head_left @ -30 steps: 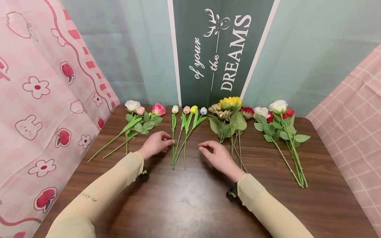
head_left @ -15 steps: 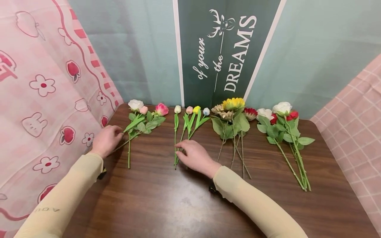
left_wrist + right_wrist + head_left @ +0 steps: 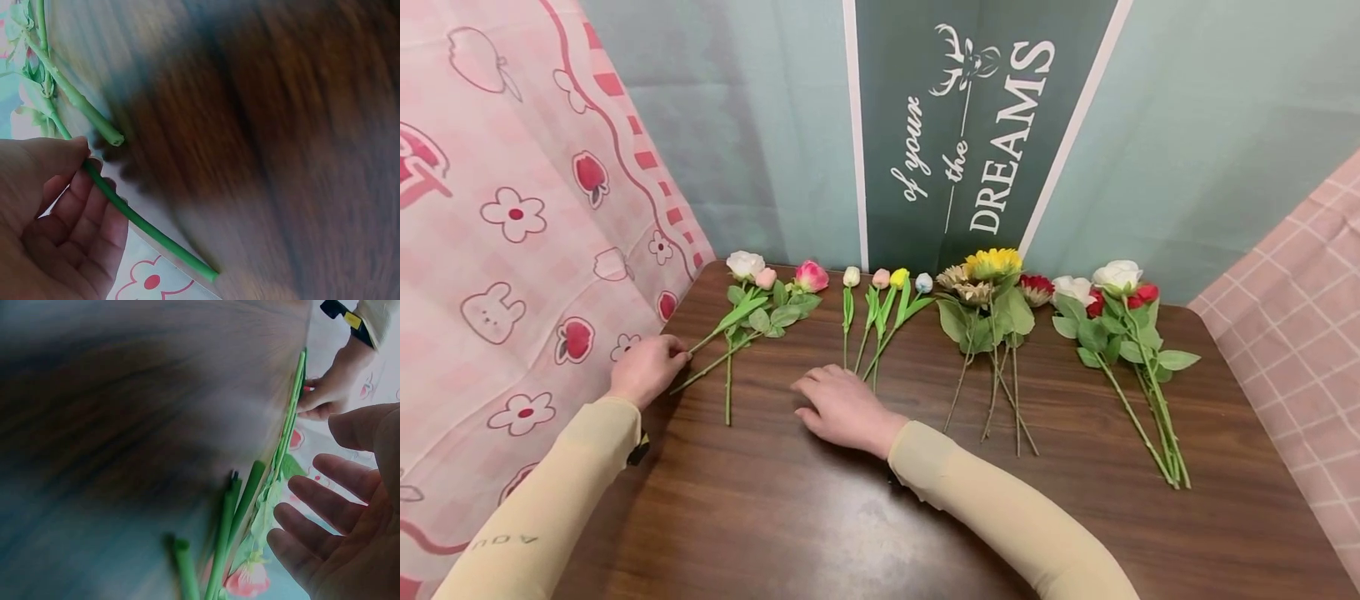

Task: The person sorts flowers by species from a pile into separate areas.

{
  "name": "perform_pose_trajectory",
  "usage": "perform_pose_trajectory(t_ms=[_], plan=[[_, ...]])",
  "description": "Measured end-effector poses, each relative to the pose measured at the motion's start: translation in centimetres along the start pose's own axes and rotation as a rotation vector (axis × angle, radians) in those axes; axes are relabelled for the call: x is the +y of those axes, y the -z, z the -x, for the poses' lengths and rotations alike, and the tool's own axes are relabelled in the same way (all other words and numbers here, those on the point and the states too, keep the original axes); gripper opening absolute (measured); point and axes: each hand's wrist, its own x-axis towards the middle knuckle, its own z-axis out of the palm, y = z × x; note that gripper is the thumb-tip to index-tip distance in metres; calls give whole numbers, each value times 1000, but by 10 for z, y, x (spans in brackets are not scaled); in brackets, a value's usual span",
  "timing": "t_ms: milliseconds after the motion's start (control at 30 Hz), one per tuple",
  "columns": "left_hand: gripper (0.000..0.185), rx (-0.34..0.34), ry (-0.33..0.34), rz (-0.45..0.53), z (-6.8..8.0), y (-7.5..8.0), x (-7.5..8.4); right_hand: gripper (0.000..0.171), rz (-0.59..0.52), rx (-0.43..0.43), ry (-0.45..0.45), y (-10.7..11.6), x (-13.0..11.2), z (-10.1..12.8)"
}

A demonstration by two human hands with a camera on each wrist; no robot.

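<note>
Rose stems [image 3: 730, 350] with white and pink heads lie at the far left of the wooden table [image 3: 865, 517], pointing toward the left edge. The left hand [image 3: 643, 367] is at the end of one of these stems; in the left wrist view the fingers [image 3: 94, 219] curl around the thin green stem [image 3: 144, 225], so it grips this stem. The right hand [image 3: 842, 408] rests flat on the table with relaxed, spread fingers, holding nothing, just below the ends of the tulips [image 3: 880, 317]. To the right lie the sunflower bunch [image 3: 988, 317] and then the white and red roses [image 3: 1120, 333]. Behind stands a green banner [image 3: 977, 125].
</note>
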Motion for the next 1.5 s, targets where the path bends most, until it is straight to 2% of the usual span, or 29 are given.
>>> perform_pose_trajectory(t_ms=[167,333,533,667,867,1000,1133,1233,1367,1500], plan=[[24,9,1,47,3,3,7,38,-32,13,-33,7,13,12],[27,58,-37,147,4,3,31,41,-82,48,-102,16,38,32],[21,100,-119,268,2,-5,87,40,-124,140,-174,28,72,57],[22,74,-150,414,1,-21,131,39,-151,181,-247,38,88,73],[20,-19,-161,603,-1,-50,194,39,-168,215,-296,51,101,93],[20,-118,-137,692,-2,-67,223,38,-146,235,-295,55,105,105],[19,-198,-96,707,-6,-81,235,38,-132,243,-289,54,107,118],[17,-237,-77,665,-9,-89,237,37,-120,236,-286,52,108,126],[16,-258,-105,588,-12,-97,237,40,-81,208,-274,49,109,134],[17,-265,-150,538,-15,-101,241,58,4,143,-257,46,111,141]])
